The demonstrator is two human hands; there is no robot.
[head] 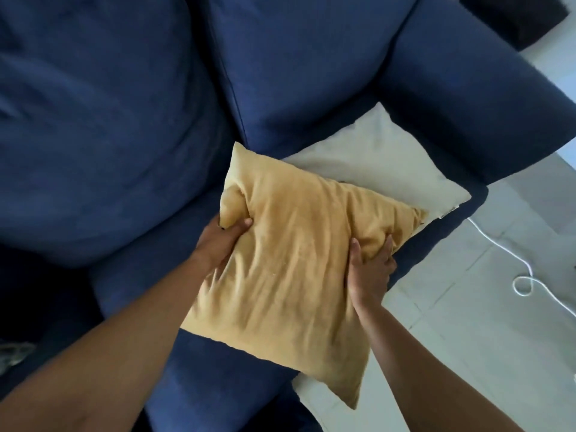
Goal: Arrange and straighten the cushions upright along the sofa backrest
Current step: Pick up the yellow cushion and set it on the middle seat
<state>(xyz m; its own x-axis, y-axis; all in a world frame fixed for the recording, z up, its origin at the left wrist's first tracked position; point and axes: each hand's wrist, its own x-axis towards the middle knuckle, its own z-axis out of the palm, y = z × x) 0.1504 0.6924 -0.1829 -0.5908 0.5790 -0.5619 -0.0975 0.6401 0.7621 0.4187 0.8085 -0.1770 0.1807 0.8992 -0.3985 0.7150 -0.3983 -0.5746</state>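
A mustard-yellow cushion [290, 260] is held over the seat of the blue sofa [124, 120]. My left hand [223, 241] grips its left edge and my right hand [369, 269] grips its right edge, fingers pressed into the fabric. Under and behind it a cream cushion [380, 160] lies flat on the seat, one corner against the right armrest [467, 98]. The yellow cushion covers part of the cream one. The blue back cushions [296, 57] rise behind.
White tiled floor [498, 275] lies right of the sofa, with a white cable [526, 275] looping across it. A dark object [523, 17] sits at the top right corner. The left seat area is in shadow.
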